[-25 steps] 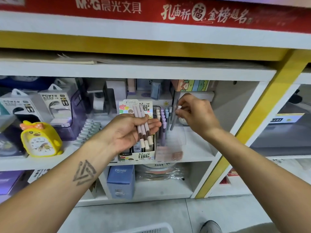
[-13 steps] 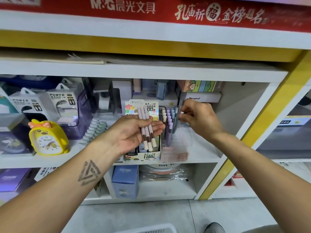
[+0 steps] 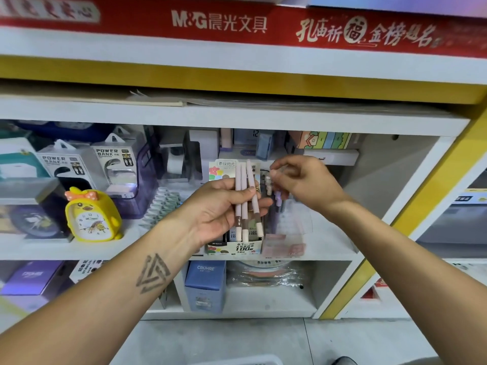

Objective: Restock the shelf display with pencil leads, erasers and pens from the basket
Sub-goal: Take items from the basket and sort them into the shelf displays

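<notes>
Pinkish-white pens [image 3: 245,198], three of them, lay across the upturned palm of the left hand [image 3: 224,209] in the head view, with the thumb folded over their middles and the fingers curled up behind them, so the hand gripped the bundle; their brown-banded ends pointed down toward the person and their plain ends stood up in front of a printed display box [image 3: 234,245]. That box, marked with a 100 on its front, sat on the white shelf [image 3: 329,248], directly behind and below the left hand. Just to the right of it stood a clear pen holder [image 3: 292,227] with purple and pale pens [image 3: 276,196] upright inside. The right hand [image 3: 303,185] hovered above those upright pens with the thumb and forefinger pinched together near the top of one of them; motion blur there made it impossible to tell whether the fingertips actually held a pen or only touched it, and the other fingers were loosely curled. Both forearms reached in from the bottom of the view, the left one bearing a triangular tattoo [image 3: 152,275]. On the same shelf, well to the left, stood a yellow duck clock [image 3: 91,217] and power bank boxes [image 3: 113,164]. A white basket rim [image 3: 237,360] showed at the bottom edge, on the floor.
</notes>
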